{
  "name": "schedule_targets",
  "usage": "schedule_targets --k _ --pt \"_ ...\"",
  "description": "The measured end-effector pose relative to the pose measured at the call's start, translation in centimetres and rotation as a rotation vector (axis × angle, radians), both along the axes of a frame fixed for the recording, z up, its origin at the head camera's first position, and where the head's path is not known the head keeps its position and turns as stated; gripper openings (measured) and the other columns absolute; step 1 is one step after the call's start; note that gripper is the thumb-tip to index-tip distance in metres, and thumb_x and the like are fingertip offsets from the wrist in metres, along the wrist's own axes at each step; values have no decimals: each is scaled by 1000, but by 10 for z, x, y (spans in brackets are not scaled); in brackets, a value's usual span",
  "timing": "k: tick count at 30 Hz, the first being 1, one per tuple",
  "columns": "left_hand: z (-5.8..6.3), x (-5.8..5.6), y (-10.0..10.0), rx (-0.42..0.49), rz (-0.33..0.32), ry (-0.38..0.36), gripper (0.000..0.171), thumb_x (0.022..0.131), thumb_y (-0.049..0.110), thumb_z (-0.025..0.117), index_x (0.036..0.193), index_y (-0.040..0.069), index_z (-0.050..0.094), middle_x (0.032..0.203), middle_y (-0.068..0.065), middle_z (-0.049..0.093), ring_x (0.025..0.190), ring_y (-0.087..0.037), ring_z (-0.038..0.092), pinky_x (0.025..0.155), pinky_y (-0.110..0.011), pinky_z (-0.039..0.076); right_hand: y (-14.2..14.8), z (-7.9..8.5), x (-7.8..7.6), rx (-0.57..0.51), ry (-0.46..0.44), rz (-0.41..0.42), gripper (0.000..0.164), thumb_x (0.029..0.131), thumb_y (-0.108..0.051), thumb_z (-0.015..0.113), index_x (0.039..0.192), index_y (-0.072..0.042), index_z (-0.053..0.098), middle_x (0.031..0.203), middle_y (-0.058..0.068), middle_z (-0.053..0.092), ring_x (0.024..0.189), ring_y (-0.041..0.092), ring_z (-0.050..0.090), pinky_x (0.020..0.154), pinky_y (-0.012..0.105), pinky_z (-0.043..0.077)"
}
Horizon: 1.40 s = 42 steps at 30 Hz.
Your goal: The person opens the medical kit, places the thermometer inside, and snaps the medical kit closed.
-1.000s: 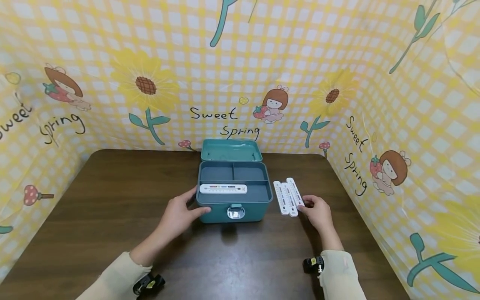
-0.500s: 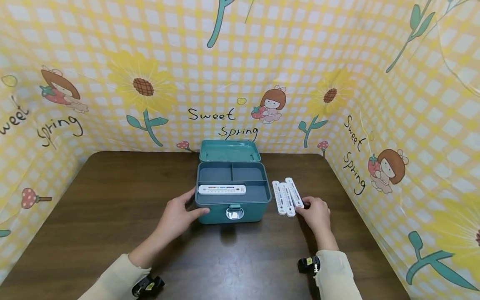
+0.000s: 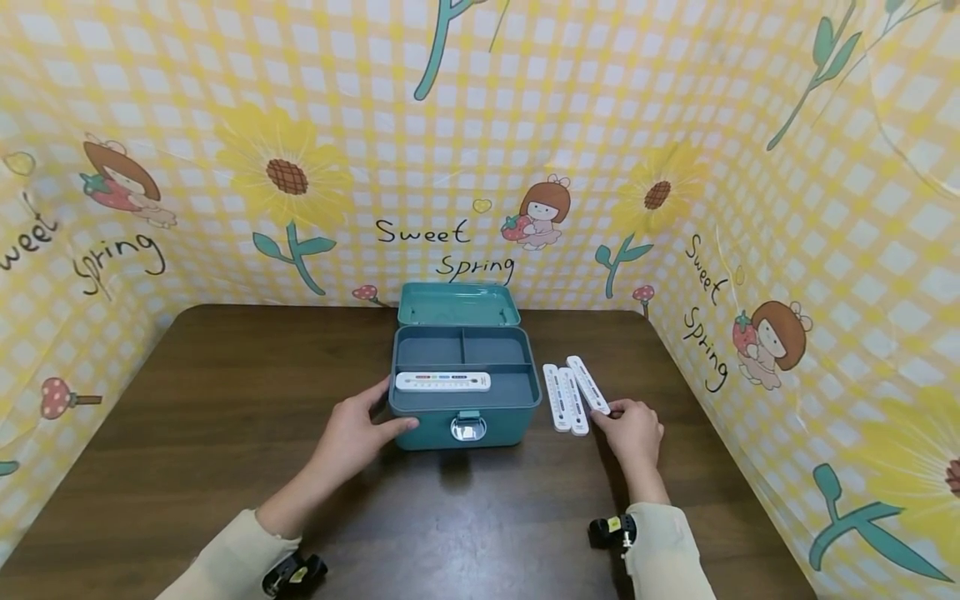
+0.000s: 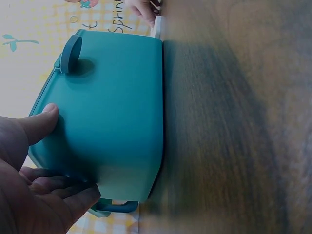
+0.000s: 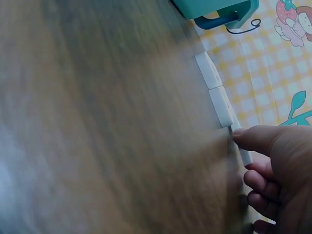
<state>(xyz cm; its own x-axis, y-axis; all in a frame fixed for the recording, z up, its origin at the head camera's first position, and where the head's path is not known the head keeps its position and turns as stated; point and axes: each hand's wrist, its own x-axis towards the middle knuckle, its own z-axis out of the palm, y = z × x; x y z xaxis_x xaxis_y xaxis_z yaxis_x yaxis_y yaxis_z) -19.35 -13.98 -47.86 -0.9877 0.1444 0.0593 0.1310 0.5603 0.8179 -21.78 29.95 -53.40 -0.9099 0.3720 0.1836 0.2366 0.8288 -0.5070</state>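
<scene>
A teal storage box (image 3: pixel 435 431) stands with its lid folded back. In its front compartment a white flat thermometer (image 3: pixel 442 382) lies crosswise. My left hand (image 3: pixel 358 429) holds the box's front left corner, thumb on the front face and fingers along the side, as the left wrist view also shows (image 4: pixel 44 180). To the right of the box, my right hand (image 3: pixel 632 433) pinches the near end of a slanted thermometer (image 3: pixel 587 383) between thumb and fingers. Two more thermometers (image 3: pixel 557 398) lie side by side just left of it on the table.
The box's tray has two rear compartments (image 3: pixel 430 344) and one long front one. A metal latch (image 3: pixel 468 427) hangs on its front. The dark wooden table (image 3: pixel 480 533) is enclosed by a yellow checked cloth (image 3: pixel 600 108) behind and at both sides.
The right-hand thermometer's near end has swung slightly away from the other two, its slant growing, with my right hand on it. My left hand stays on the box.
</scene>
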Motion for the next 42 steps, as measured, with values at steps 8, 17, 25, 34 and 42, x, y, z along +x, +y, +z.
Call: schedule_targets --k 8,17,25,34,42 --pt "-1 1 -2 -1 1 -7 95 83 52 82 157 7 41 155 -14 49 141 -36 49 110 -55 45 -4 -6 0 -149 104 -87 31 84 -27 80 102 -2 77 94 15 75 99 40 61 95 55 34" --pt "-3 2 -3 11 -2 15 93 84 51 82 156 7 43 153 -13 51 140 -35 50 110 -55 46 -3 -9 -3 -280 195 -166 30 86 -24 80 105 -1 77 97 17 73 95 35 63 93 49 38" --pt "-1 5 -3 22 4 8 93 83 50 83 156 7 43 154 -13 50 141 -34 50 110 -54 46 3 0 -3 -420 265 -153 30 88 -19 80 109 2 75 101 18 72 86 25 63 59 11 45" --pt "2 5 -3 12 4 18 93 84 48 83 156 5 42 154 -15 49 142 -35 48 111 -55 44 8 13 -1 -511 291 -125 32 89 -21 80 112 1 74 103 17 72 82 10 59 62 9 44" --pt "1 2 0 25 1 23 92 83 48 84 155 6 44 154 -13 51 141 -34 49 111 -55 45 13 26 1 -582 298 -53 34 89 -21 81 114 1 74 93 0 69 80 1 58 66 11 46"
